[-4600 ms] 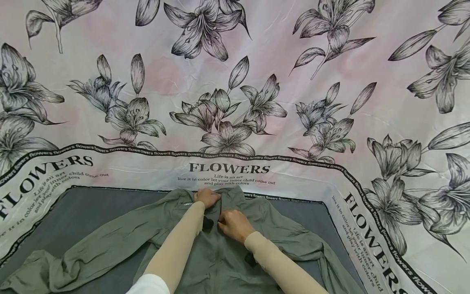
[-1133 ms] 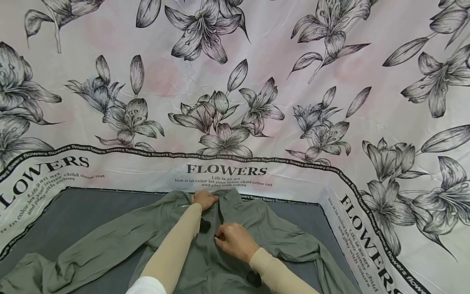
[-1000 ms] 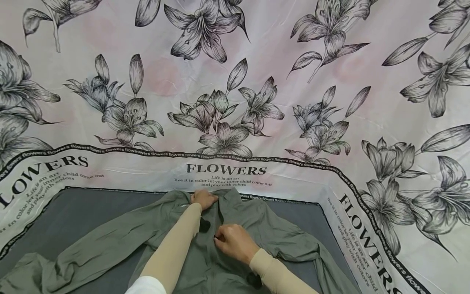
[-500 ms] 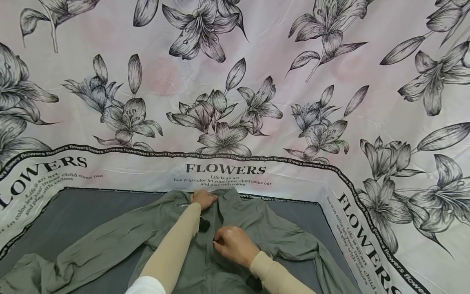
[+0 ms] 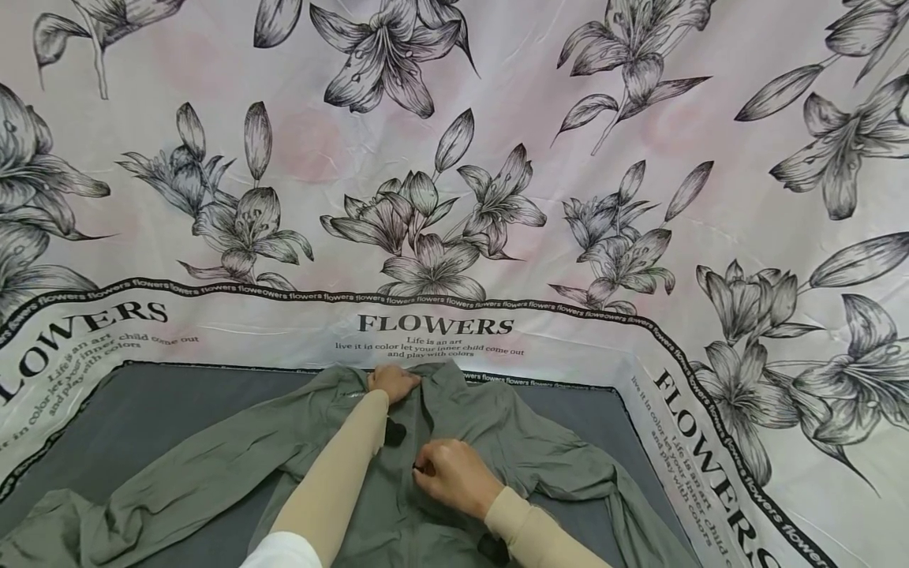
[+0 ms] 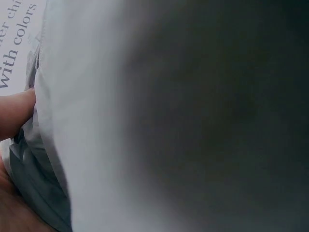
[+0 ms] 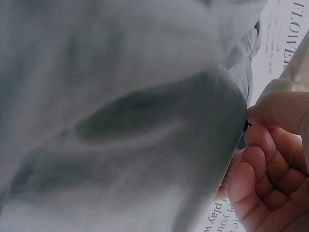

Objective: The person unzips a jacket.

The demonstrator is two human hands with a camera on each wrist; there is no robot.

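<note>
A grey-green zip-up jacket (image 5: 383, 489) lies front up with its sleeves spread. At its collar (image 5: 442, 380), my left hand (image 5: 393, 384) grips the cloth at the left side of the neck opening. In the left wrist view, the thumb (image 6: 17, 112) presses on a fold while pale blurred cloth fills most of the picture. Lower on the front, my right hand (image 5: 458, 476) pinches a small black zipper pull (image 7: 246, 125) between thumb and index finger, the other fingers curled. Above this hand the front edges part in a narrow dark gap (image 5: 426, 414).
The jacket lies on a dark grey surface (image 5: 185, 402) bordered by a white band with "FLOWERS" lettering (image 5: 435, 324). Beyond it spreads a pale pink cloth with lily drawings (image 5: 433, 264). Small black objects (image 5: 394, 433) sit under both wrists.
Over the earlier frames my right hand has moved down the jacket front with the zipper pull, and the gap below the collar has grown longer. My left hand stays at the collar.
</note>
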